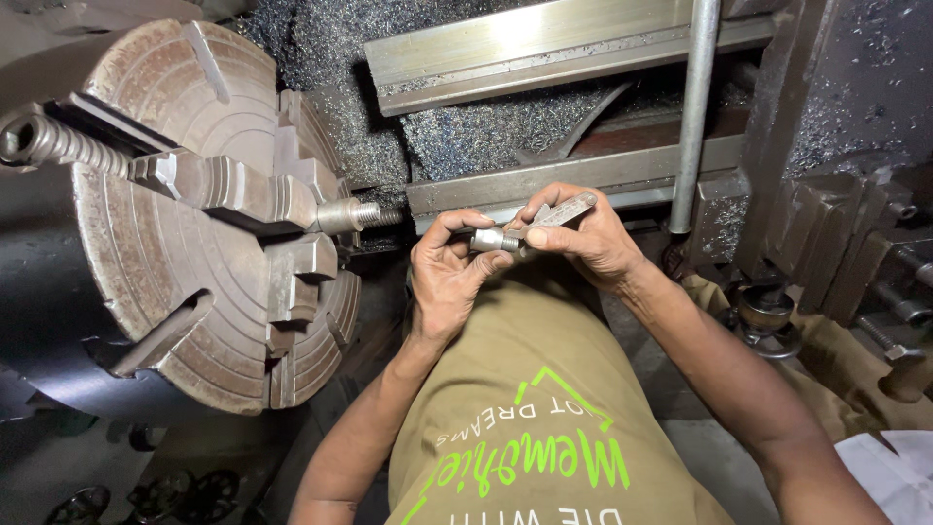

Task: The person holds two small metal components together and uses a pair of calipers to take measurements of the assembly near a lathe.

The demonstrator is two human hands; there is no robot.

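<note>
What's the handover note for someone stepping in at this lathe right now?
Left hand: pinching a small threaded metal part at its left end.
Right hand: holding a flat metal gauge against that part.
Lathe chuck: a threaded workpiece is clamped in its jaws, no hand on it.
Done: workpiece mounted, thread visible at its tip.
Left: the gauge is at the loose part, not at the chucked thread. Swarf covers the bed.

A small, bright steel cylindrical part (pixel 494 239) is held roughly horizontal between the fingertips above the olive shirt. A flat grey metal gauge (pixel 562 211) is laid against its right end, tilted upward to the right, touching the part.
</note>
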